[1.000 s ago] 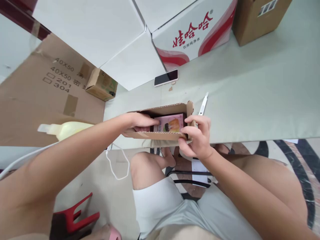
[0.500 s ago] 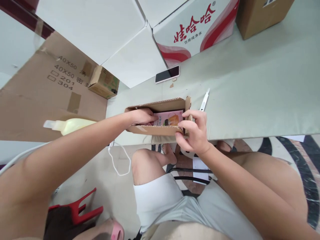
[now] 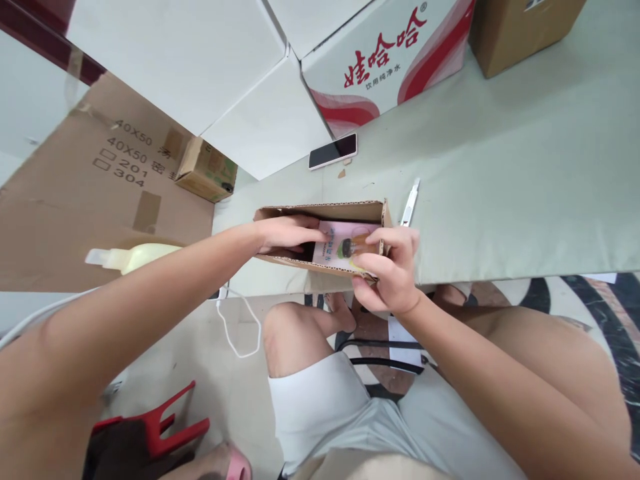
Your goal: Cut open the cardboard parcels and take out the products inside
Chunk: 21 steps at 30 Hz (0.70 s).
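Note:
A long, narrow cardboard box [image 3: 325, 267] stands with its top open near the table's front edge. Inside, toward its right end, lies a pink printed packet [image 3: 330, 247] with a picture of food or drink on it. My left hand [image 3: 287, 233] reaches into the left part, fingers stretched and apart, with one fingertip on the packet's left side. Its thumb is hidden. At the right end my right hand [image 3: 393, 267] clasps the cardboard box, fingers bent over the rim onto the packet and thumb outside the near wall. A white utility knife [image 3: 410, 202] lies just beyond this hand.
Behind the box lie a phone [image 3: 333, 151] and cardboard scraps [image 3: 342, 173]. White cartons [image 3: 280, 113], a red-and-white water carton [image 3: 390, 67] and a brown carton [image 3: 520, 33] line the back. At left are a small carton [image 3: 210, 170] and a pale yellow bottle [image 3: 145, 255].
Inside the box, the pink packet now sits more tilted and slightly nearer me. My left hand's fingers have straightened and spread; my right fingers reach further over the packet.

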Each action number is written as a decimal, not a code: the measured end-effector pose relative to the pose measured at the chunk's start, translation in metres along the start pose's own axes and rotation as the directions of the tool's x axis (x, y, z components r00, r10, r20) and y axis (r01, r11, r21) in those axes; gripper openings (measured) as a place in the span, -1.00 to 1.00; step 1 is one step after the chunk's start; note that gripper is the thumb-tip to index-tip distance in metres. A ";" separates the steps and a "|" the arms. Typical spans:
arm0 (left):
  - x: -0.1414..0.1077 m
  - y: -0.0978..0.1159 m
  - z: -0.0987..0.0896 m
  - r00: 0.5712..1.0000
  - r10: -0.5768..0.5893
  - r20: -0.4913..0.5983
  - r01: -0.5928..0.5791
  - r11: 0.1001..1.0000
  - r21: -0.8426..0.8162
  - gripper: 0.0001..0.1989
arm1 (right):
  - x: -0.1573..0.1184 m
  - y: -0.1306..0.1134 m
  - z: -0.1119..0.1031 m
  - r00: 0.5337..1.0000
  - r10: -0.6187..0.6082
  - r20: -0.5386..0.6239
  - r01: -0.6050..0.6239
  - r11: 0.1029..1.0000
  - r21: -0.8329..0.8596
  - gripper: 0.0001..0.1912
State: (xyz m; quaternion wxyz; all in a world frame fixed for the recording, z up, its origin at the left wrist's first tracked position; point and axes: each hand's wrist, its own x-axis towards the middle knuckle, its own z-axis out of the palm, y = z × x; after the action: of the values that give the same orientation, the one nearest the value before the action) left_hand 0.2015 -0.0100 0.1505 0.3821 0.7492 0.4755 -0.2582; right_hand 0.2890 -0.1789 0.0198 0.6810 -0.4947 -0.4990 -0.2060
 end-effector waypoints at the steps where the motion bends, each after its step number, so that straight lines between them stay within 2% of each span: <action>1: -0.002 0.001 -0.002 0.999 -0.006 0.037 0.009 0.997 -0.075 -0.59 | 0.001 0.000 -0.001 1.000 -0.007 -0.001 0.007 1.000 -0.006 -0.79; 3: -0.004 0.002 -0.005 0.995 0.010 0.096 0.012 0.973 -0.230 -0.55 | 0.002 0.000 -0.001 1.000 -0.007 -0.004 0.007 1.000 -0.012 -0.80; 5: -0.007 0.004 -0.009 0.991 0.063 0.119 -0.020 0.942 -0.335 -0.59 | 0.002 0.000 -0.001 1.000 0.007 -0.003 -0.008 1.000 -0.012 -0.79; 7: -0.010 0.008 -0.009 0.984 0.113 0.137 -0.055 0.929 -0.366 -0.66 | 0.002 0.000 0.000 1.000 0.021 0.010 -0.021 1.000 -0.016 -0.78; 9: -0.013 0.014 -0.006 0.984 0.135 0.119 -0.094 0.948 -0.304 -0.60 | 0.002 0.001 0.001 0.999 0.018 0.026 -0.018 1.000 -0.014 -0.77; 13: -0.017 0.029 0.010 0.988 0.127 -0.090 -0.129 0.991 -0.021 -0.54 | 0.002 0.001 0.002 0.999 -0.003 0.041 0.004 1.000 -0.024 -0.73; 17: -0.023 0.039 0.018 0.947 0.155 -0.282 -0.088 0.967 0.238 -0.57 | -0.001 0.002 0.003 0.999 -0.016 0.050 0.019 0.998 -0.061 -0.72; 19: -0.034 0.039 0.011 0.908 0.189 -0.373 -0.075 0.951 0.299 -0.58 | -0.004 0.004 0.004 0.998 -0.013 0.063 0.018 0.997 -0.072 -0.67; 21: -0.052 0.033 -0.005 0.826 0.245 -0.507 -0.081 0.943 0.323 -0.60 | -0.009 0.005 0.005 0.994 0.013 0.108 -0.004 0.996 -0.087 -0.58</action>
State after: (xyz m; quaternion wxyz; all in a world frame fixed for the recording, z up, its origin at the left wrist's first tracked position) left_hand 0.2098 -0.0412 0.2027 0.1402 0.8769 0.4546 -0.0691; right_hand 0.2864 -0.1741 0.0093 0.6317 -0.5365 -0.5235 -0.1976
